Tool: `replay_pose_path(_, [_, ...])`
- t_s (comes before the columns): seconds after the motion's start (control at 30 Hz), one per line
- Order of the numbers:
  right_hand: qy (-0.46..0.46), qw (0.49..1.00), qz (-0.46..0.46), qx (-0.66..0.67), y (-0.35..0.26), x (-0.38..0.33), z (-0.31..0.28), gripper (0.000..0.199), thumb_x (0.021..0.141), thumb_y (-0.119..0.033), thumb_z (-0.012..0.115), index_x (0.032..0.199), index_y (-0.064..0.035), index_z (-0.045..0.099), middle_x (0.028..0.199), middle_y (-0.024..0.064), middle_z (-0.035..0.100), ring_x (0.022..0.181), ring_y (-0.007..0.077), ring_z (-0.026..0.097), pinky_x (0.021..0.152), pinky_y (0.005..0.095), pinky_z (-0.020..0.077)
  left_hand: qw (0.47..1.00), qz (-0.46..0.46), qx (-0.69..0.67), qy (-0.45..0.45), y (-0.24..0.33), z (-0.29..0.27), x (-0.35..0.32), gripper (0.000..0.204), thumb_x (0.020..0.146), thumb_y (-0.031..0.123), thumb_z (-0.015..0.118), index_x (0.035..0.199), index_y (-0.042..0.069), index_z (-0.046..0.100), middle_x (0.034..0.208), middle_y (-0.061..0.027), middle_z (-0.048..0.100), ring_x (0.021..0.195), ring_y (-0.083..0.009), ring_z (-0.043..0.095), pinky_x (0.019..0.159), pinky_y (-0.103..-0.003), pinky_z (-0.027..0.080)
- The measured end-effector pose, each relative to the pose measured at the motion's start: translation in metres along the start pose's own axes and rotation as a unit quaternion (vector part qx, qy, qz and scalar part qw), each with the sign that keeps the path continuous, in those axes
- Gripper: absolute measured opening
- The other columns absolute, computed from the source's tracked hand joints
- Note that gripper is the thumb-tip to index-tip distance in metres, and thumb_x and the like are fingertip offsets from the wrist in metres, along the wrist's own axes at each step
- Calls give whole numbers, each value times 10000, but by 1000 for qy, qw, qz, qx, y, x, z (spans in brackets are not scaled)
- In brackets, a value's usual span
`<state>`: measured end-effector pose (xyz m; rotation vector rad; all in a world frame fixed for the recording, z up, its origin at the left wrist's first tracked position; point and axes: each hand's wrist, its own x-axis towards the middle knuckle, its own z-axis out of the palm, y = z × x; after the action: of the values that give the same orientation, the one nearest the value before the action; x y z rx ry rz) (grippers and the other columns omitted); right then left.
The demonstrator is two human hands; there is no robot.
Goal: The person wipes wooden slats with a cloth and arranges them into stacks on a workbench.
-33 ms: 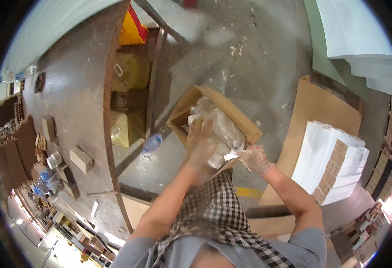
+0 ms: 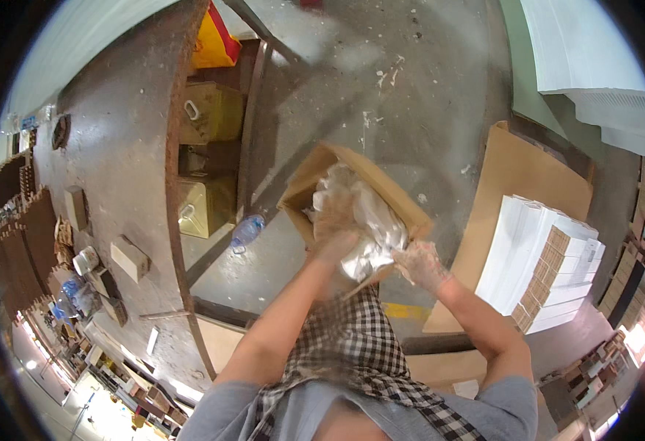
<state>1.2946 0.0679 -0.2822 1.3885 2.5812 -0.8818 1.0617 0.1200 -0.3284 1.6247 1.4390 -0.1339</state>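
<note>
On the far left I see a big grey-brown bench point(image 2: 127, 180) with a white cup point(image 2: 86, 261) and a pale block point(image 2: 130, 259) on it. Under its edge sit two yellow cans point(image 2: 216, 209), one past the other, and a red and yellow bag point(image 2: 216, 44) is above them. A clear bottle point(image 2: 247, 231) lies on the floor point(image 2: 381, 81) just beside the shelf.

In the middle is the brown box point(image 2: 372, 167). It leans a bit, near the person's checked apron point(image 2: 352, 312), and its top is wide open. The person's left grip point(image 2: 335, 234) is at the mouth of the box, over the crumpled clear plastic point(image 2: 378, 213). It is blurry, so I can't tell if its fingers are apart or together. The right grip point(image 2: 419, 263) is at the near right corner, fingers bent in. Box edge and plastic meet there, and I can't tell if it is clamped on one or the other.

As I judge it, the plastic is already mostly inside, but some bunches up near the rim, not yet flat, and the box is not closed.

Over to the right, a white stack point(image 2: 514, 253) lies on a big cardboard sheet point(image 2: 488, 202).
</note>
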Motion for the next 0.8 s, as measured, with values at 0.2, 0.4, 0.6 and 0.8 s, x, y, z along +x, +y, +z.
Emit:
replay_pose_path(0.2, [-94,992,78,39,-17,-77,-4,71,805,-211,655,808,-157,610,672,127,598,639,279,626,524,433,486,922,77,145,-350,7,131,-25,514,966,436,431,1322,98,585,1519,-191,363,1433,-418,232,1154,-542,246])
replay_pose_path(0.4, [1,996,63,66,0,-58,8,22,794,-168,647,815,-166,652,612,108,588,609,294,627,505,434,495,978,85,-22,-187,-18,86,-24,636,968,500,379,1455,94,422,1572,-152,262,1458,-379,197,1193,-469,166])
replay_pose_path(0.6, [198,978,-18,61,-2,65,15,137,811,-209,682,933,-148,680,763,119,649,695,321,627,623,438,481,930,-122,-190,290,-50,-35,-109,477,977,138,479,1428,5,400,1464,-198,398,1374,-340,345,1167,-437,236])
replay_pose_path(0.8, [138,951,-19,277,-49,252,-56,186,884,-218,566,989,-178,714,721,106,612,709,297,642,629,431,509,977,-111,-6,181,-103,10,-246,404,933,92,553,1326,5,513,1332,-203,516,1239,-376,464,1057,-456,356])
